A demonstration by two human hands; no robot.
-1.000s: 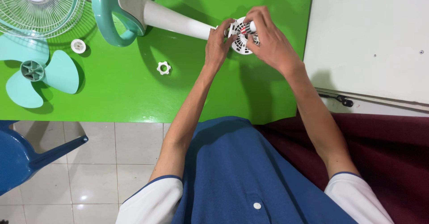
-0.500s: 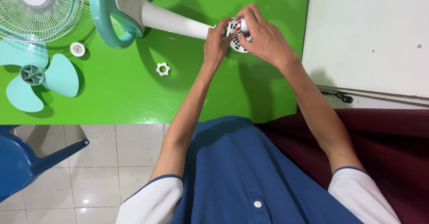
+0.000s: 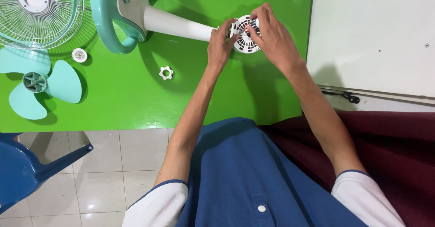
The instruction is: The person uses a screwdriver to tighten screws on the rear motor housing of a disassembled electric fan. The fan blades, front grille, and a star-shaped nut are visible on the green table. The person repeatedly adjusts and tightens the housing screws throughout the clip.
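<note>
So both hands are on the white vented motor housing [image 3: 245, 36] at the end of the fan's white neck [image 3: 179, 24], which lies flat across the green table [image 3: 136, 100]. The left hand [image 3: 220, 45] is wrapped round the housing's left edge, thumb and fingers pinching it where it meets the neck. The right hand [image 3: 272, 34] comes over from the right with its fingertips curled onto the top of the vents, so it's gripping too, not resting loose.

What's changed compared with a second ago: honestly not much. Both hands sat on the housing then as well, and the fingers have only shuffled a little around the rim, the right fingertips a bit further over the top. The fan itself hasn't budged. To me that reads as fiddling with something at the motor end, with the housing held steady by the left hand.

The rest is spread out on the left: the teal base with its button panel [image 3: 115, 14], the wire grille [image 3: 38, 12] in the corner, the teal three-blade propeller [image 3: 38, 84] below it, a small white round cap [image 3: 79, 55] and a white scalloped nut [image 3: 166, 72] near the middle, all well apart from the hands
</note>
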